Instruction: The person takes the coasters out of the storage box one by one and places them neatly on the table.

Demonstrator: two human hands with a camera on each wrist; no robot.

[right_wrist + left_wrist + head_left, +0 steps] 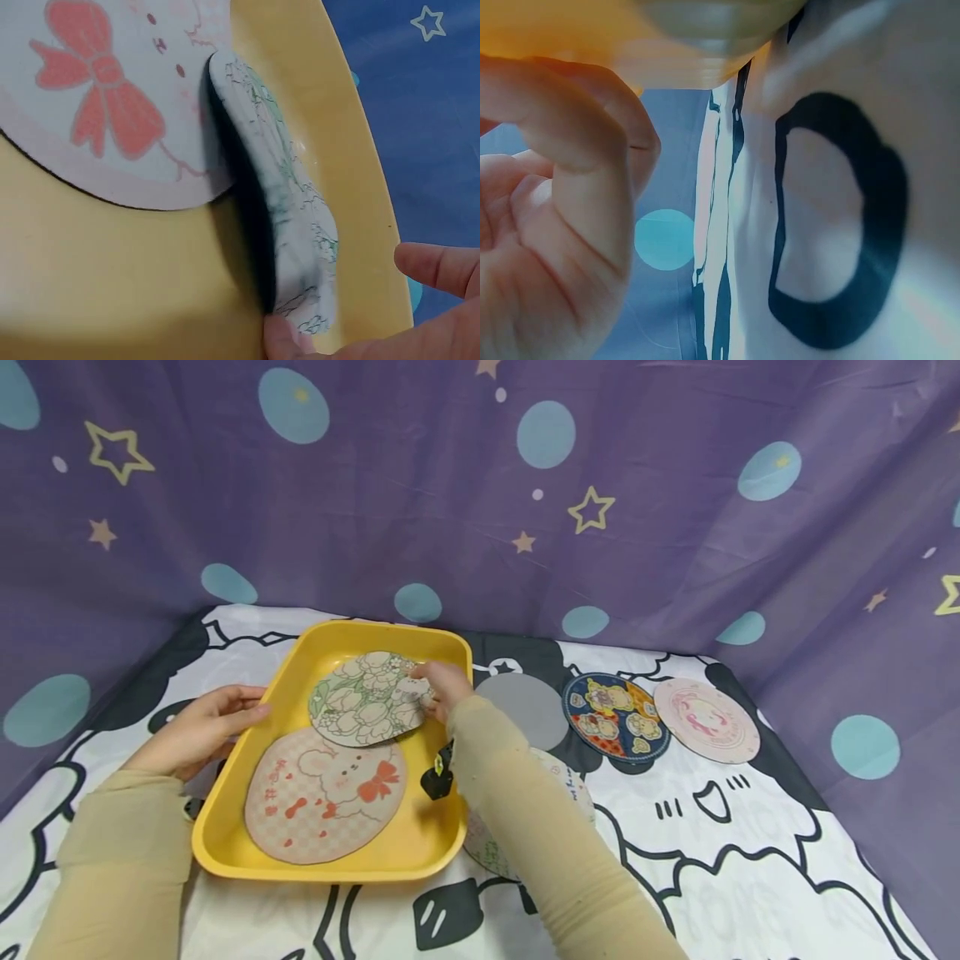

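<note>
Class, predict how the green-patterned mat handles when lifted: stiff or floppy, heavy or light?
The green-patterned mat is probably floppy: it bends visibly in the right wrist view. It looks thin, so likely light for its size.

Black-and-white printed cloth [750, 902] beneath a yellow tray [322, 871] and several round mats [707, 720].
</note>
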